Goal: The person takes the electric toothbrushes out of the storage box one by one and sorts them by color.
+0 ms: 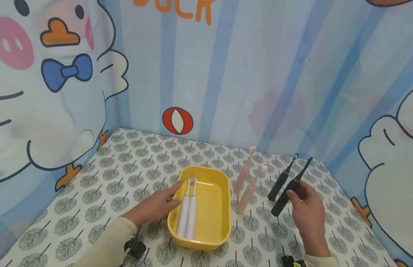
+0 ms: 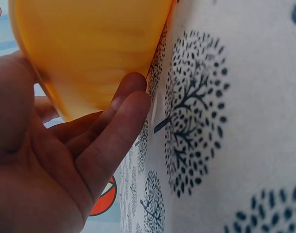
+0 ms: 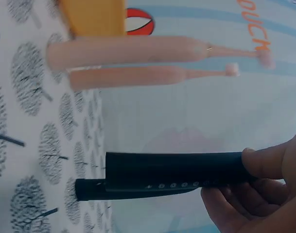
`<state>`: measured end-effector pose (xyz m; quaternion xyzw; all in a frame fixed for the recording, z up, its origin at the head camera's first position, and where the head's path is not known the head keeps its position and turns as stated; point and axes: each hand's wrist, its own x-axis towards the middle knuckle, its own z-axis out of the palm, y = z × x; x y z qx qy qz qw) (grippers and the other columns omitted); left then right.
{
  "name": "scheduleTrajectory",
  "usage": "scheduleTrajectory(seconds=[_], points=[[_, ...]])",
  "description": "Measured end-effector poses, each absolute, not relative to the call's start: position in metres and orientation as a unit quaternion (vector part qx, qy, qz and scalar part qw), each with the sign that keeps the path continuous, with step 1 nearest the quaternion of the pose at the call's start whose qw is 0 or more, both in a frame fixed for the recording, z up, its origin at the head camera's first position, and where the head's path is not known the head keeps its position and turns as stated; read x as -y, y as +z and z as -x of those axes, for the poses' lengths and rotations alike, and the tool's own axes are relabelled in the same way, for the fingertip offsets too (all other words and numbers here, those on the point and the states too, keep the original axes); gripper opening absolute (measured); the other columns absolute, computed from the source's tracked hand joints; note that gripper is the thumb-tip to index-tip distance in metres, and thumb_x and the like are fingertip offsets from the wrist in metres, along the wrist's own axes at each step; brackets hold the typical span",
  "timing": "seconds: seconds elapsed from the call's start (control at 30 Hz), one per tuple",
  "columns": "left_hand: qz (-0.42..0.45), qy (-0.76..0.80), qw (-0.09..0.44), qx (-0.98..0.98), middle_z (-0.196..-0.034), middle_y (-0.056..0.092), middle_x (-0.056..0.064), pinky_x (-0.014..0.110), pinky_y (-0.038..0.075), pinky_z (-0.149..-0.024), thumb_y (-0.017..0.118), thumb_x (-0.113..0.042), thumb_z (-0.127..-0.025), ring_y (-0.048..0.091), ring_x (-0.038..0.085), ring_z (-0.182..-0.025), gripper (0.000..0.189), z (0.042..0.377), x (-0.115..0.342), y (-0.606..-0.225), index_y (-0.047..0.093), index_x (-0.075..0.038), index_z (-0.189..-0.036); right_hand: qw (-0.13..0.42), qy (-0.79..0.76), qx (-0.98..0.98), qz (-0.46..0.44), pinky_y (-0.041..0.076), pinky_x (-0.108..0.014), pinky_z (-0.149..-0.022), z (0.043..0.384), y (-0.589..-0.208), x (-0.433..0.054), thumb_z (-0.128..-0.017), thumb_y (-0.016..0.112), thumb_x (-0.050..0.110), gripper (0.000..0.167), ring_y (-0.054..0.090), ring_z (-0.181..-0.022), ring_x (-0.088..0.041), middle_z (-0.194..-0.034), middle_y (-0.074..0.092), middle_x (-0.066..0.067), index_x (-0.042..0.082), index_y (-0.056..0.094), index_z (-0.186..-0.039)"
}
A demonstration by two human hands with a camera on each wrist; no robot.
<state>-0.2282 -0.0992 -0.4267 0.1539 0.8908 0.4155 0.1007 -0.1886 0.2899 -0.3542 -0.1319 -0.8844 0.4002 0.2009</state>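
My left hand (image 1: 156, 204) grips the left rim of a yellow plastic tray (image 1: 214, 207); in the left wrist view its fingers (image 2: 116, 128) lie against the outer wall. Two white electric toothbrushes (image 1: 191, 217) lie side by side in the tray's left half. On the right, my right hand (image 1: 308, 213) pinches a black electric toothbrush (image 3: 172, 169) near its neck, brush head up. Whether its base touches the cloth I cannot tell. Just left of it stands a second black toothbrush (image 1: 278, 185).
Two pink electric toothbrushes (image 1: 246, 198) stand upright between the tray and the black ones. A tree-patterned cloth (image 1: 123, 185) covers the table. Behind and at both sides hangs a striped curtain (image 1: 233, 74) with cartoon ducks.
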Motion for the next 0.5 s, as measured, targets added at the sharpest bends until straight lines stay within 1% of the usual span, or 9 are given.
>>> scheduleTrajectory(seconds=[0.07,0.2,0.3,0.43,0.5], points=[[-0.155,0.417,0.104,-0.889,-0.152,0.037,0.002,0.042,0.040,-0.103,0.051,-0.036,-0.101,0.056,0.011,-0.113,0.063,0.228,0.099,-0.428,0.020,-0.029,-0.156,0.197,0.383,0.891,0.142,0.034,-0.061,-0.097,0.191,-0.361,-0.292,-0.101,0.055,0.020,0.051,0.049,-0.119,-0.041,-0.127,0.055,-0.023,-0.001,0.041,-0.145],[-0.159,0.423,0.107,-0.886,-0.153,0.034,0.002,0.041,0.042,-0.100,0.051,-0.036,-0.102,0.057,0.010,-0.110,0.063,0.226,0.099,-0.429,0.020,-0.029,-0.156,0.194,0.374,0.894,0.152,0.035,-0.061,-0.097,0.195,-0.371,-0.292,-0.100,0.055,0.018,0.049,0.049,-0.118,-0.041,-0.126,0.055,-0.023,-0.002,0.041,-0.144],[-0.162,0.423,0.105,-0.885,-0.154,0.034,0.002,0.040,0.042,-0.100,0.051,-0.035,-0.102,0.057,0.010,-0.111,0.063,0.226,0.099,-0.428,0.020,-0.028,-0.157,0.191,0.373,0.895,0.154,0.036,-0.061,-0.097,0.198,-0.376,-0.292,-0.100,0.054,0.016,0.049,0.049,-0.118,-0.042,-0.126,0.054,-0.024,-0.003,0.041,-0.143],[-0.160,0.417,0.098,-0.889,-0.153,0.035,0.001,0.041,0.038,-0.104,0.052,-0.035,-0.102,0.052,0.013,-0.120,0.063,0.226,0.100,-0.427,0.020,-0.027,-0.156,0.185,0.372,0.894,0.166,0.036,-0.060,-0.098,0.203,-0.382,-0.292,-0.099,0.054,0.016,0.048,0.050,-0.118,-0.041,-0.127,0.054,-0.024,-0.003,0.042,-0.142],[-0.160,0.413,0.092,-0.892,-0.153,0.035,0.001,0.041,0.037,-0.105,0.052,-0.035,-0.101,0.051,0.014,-0.121,0.064,0.227,0.101,-0.427,0.021,-0.027,-0.156,0.185,0.372,0.894,0.172,0.036,-0.059,-0.099,0.204,-0.384,-0.292,-0.099,0.055,0.016,0.047,0.050,-0.119,-0.041,-0.128,0.055,-0.023,-0.002,0.043,-0.141]])
